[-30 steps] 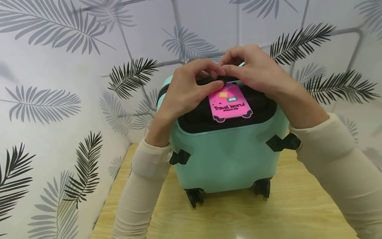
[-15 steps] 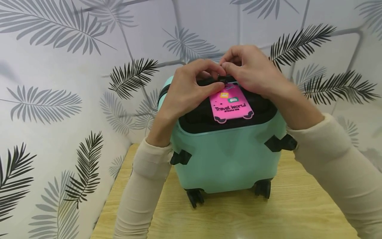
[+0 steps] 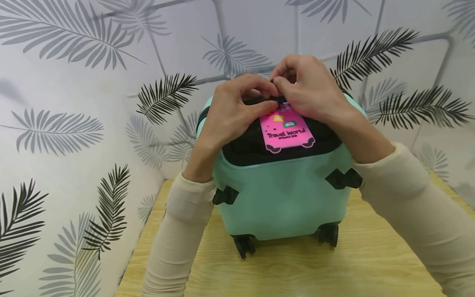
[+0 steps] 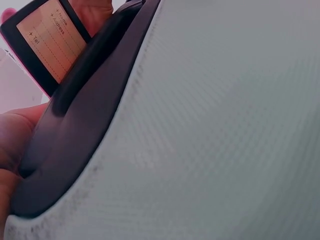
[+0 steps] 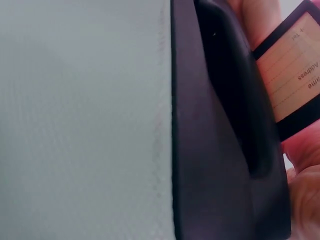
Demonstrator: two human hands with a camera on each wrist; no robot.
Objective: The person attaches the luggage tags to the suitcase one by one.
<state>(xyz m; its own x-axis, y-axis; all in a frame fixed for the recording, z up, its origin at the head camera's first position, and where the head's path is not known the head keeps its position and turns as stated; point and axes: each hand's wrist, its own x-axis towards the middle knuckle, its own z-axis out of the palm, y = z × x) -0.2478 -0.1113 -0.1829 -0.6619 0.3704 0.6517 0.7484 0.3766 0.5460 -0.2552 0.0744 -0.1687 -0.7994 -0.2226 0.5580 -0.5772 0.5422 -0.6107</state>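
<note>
A small mint-green suitcase (image 3: 282, 198) stands upright on its wheels, with a black panel on top. Over that panel lies a pink luggage tag (image 3: 285, 130) printed "Travel World". My left hand (image 3: 235, 109) pinches the tag's black strap at its upper end, thumb against the tag's top edge. Close beside it, my right hand (image 3: 315, 88) pinches the strap's end between thumb and forefinger; the fingertips hide most of the strap. Both wrist views show the underside of the tag, a name-and-address card (image 4: 52, 42), next to the black carry handle (image 5: 245, 100).
The suitcase rests on a wood-grain table (image 3: 297, 268). Behind and to the left rises a white wall covering (image 3: 74, 173) with grey and black leaf prints. A black wheel (image 3: 328, 235) shows at the suitcase's lower right.
My right hand and forearm have shifted slightly left, with the wrist turning a little. The left hand and suitcase stay nearly still.
</note>
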